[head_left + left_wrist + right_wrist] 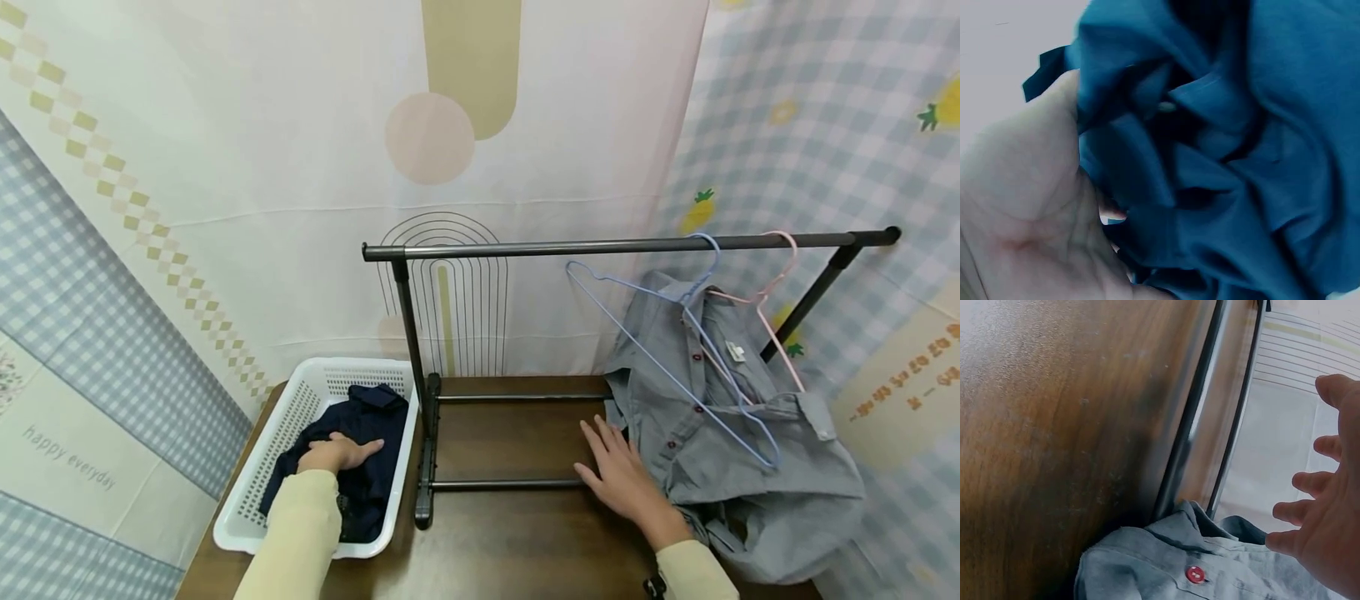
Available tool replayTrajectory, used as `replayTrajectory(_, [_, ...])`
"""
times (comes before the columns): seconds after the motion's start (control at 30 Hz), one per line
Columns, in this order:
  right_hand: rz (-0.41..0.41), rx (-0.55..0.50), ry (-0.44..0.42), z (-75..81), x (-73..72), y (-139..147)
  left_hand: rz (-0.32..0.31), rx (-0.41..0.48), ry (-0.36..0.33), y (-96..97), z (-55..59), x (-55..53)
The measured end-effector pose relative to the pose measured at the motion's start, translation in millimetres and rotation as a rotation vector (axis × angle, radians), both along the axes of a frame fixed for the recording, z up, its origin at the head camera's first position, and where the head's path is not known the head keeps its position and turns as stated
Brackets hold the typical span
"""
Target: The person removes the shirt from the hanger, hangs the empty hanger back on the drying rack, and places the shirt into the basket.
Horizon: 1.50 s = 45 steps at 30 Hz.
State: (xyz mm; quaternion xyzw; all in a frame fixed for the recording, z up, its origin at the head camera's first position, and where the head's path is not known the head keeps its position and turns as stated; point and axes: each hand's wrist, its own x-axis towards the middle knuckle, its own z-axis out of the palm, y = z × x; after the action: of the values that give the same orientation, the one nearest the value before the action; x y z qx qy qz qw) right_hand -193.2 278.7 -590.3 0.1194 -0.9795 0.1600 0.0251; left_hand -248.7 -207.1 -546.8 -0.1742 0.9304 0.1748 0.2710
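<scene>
My left hand (335, 454) is down in the white basket on a crumpled navy garment (367, 425). In the left wrist view the palm (1035, 212) lies against the cloth and the fingers go in behind its folds, mostly hidden. My right hand (618, 475) holds nothing; its fingers are spread beside a grey button-up shirt (720, 467). That shirt, with red buttons, hangs bunched near the right end of the rack. A blue hanger (637, 333) hangs in front of it, and a pink hanger (776, 333) goes into its collar area.
A black garment rack (525, 248) stands on the brown wooden table (517, 533). The white perforated basket (251, 500) sits left of its post, close to the table's left edge. Patterned curtains (300, 167) hang behind and at both sides.
</scene>
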Motion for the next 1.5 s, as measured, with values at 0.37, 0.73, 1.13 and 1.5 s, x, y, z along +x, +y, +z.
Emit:
replayTrajectory(0.37, [0.021,-0.055,-0.002,25.9,6.2,-0.1,-0.043,0.064,0.095,-0.7,30.7,-0.8])
replayTrajectory(0.73, [0.071,-0.159,0.049,58.8,20.2,-2.9,-0.162,0.060,0.362,15.9,61.7,16.6])
replayTrajectory(1.13, [0.126,-0.159,0.095,98.5,31.4,0.1,-0.377,0.049,0.640,38.7,68.6,30.5])
replayTrajectory(1.5, [0.211,-0.211,0.342,137.3,46.9,2.9,-0.532,0.120,0.814,67.7,79.0,48.7])
